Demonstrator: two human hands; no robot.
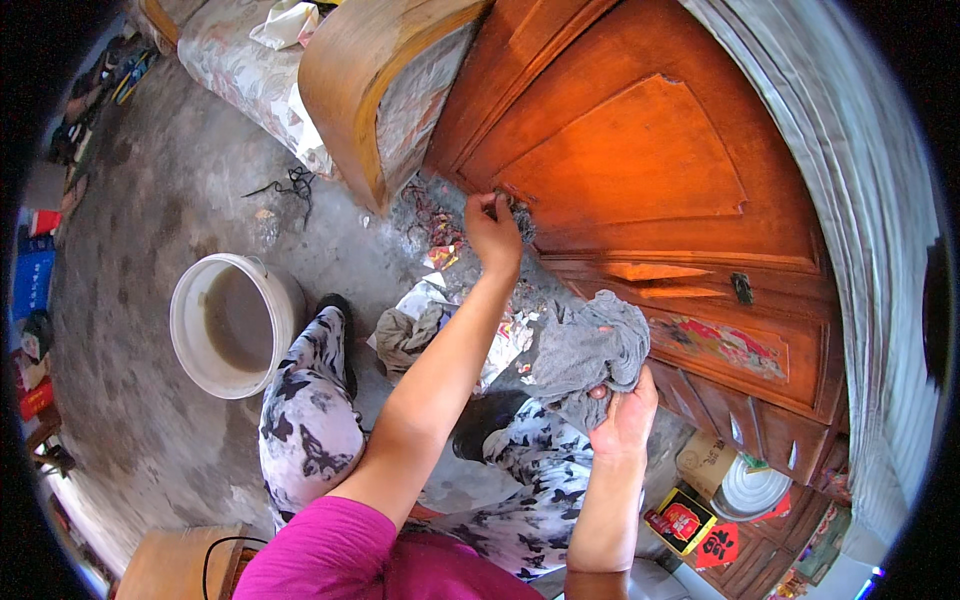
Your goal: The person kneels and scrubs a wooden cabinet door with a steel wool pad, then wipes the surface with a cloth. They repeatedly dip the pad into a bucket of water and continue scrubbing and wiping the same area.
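Observation:
My left hand [493, 235] reaches to the lower edge of the orange-brown wooden cabinet [640, 150], its fingers pinched together. What they grip is hard to see; a dark grey, wiry-looking clump [522, 218] shows right beside them. A bunched grey cloth [590, 345] is in my right hand [625, 415], held up in front of the cabinet's lower panels with the fingers partly hidden under its folds. On one lower panel is a torn, faded red and green sticker [720, 345]. A brownish cloth [410, 335] lies on the floor between my knees.
A white bucket [185, 325] of murky water stands to my left. Paper scraps [440, 257] and debris litter the floor along the cabinet. Beyond is a wood-armed sofa [335, 100], with a black cord [295, 190] nearby. At right are a round metal lid [752, 490] and boxes.

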